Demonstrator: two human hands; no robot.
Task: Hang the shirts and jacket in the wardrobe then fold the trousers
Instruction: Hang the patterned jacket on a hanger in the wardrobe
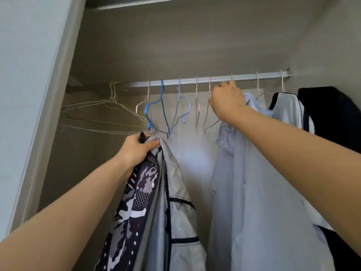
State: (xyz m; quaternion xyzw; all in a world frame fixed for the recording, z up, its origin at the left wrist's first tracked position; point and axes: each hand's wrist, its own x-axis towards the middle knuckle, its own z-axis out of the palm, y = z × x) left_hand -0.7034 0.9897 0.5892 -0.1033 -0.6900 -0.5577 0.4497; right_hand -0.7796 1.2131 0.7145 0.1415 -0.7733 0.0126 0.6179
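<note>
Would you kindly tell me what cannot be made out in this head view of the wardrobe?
Head view only:
- Right hand: its back hides the fingers, so what it grips at the shirt collar is unclear.
- Jacket in left hand: hem cut off by bottom edge.
- Black garment: cut by right edge; kind unclear.
- Trousers: out of frame.

Grey camo-patterned jacket (175, 192) limp at lower centre — pale blue shirt (254, 192) to its right, near the rail (195, 80)

Left hand (136, 151) clenched, right hand (226, 100) raised, fingers curled
</note>
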